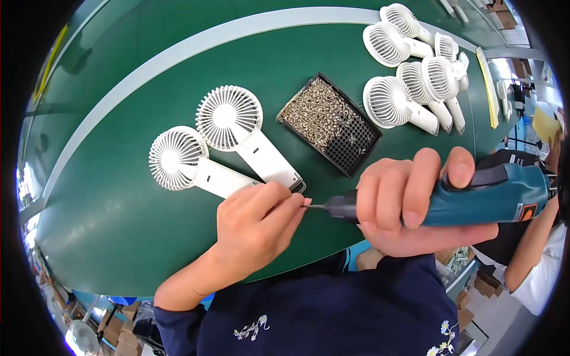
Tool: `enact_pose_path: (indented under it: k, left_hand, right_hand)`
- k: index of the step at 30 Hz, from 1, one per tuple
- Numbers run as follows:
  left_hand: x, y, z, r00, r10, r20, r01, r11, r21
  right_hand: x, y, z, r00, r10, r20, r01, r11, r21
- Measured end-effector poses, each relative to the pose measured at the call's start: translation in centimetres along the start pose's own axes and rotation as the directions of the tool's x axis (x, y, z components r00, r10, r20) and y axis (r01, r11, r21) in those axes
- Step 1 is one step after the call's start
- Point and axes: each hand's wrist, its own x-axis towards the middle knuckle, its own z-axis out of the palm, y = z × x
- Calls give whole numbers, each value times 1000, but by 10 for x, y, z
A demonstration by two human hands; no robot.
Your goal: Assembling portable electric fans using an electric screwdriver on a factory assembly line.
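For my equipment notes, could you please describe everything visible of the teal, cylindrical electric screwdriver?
The teal, cylindrical electric screwdriver has a plastic-looking body, a black nose, a thin metallic bit, a black lever along its upper side and an orange-and-black label near its rear. It lies roughly level across the picture, bit pointing left. The bare right hand wraps its front part. The bit's tip ends at the bare left hand; what it touches there is hidden.

Fan handle (221, 179) partly hidden, bit (316, 206) tip unclear
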Motion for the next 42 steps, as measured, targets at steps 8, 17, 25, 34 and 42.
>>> enact_pose_path:
  k: [8,17,25,34,42]
  left_hand:
    - [2,4,-1,999,-24,35,24,999,-20]
    - [3,6,-3,994,-110,-7,108,989,-104]
    - [-7,-6,1,997,34,71,-30,998,-61]
    - [-4,-1,1,999,28,29,-26,997,-75]
    - [-6,-1,4,1000,-4,-2,4,990,-140]
  right_hand:
    - [-1,-7,-4,999,8,-37,-8,1000,4]
    - [-1,-9,-8,995,63,-79,-57,996,67]
    - [-2,-5,-10,996,61,-61,-55,994,91]
    - [-2,-7,-14,996,50,-67,-44,995,90]
    - [-2,-9,-15,994,27,-104,-20,998,67]
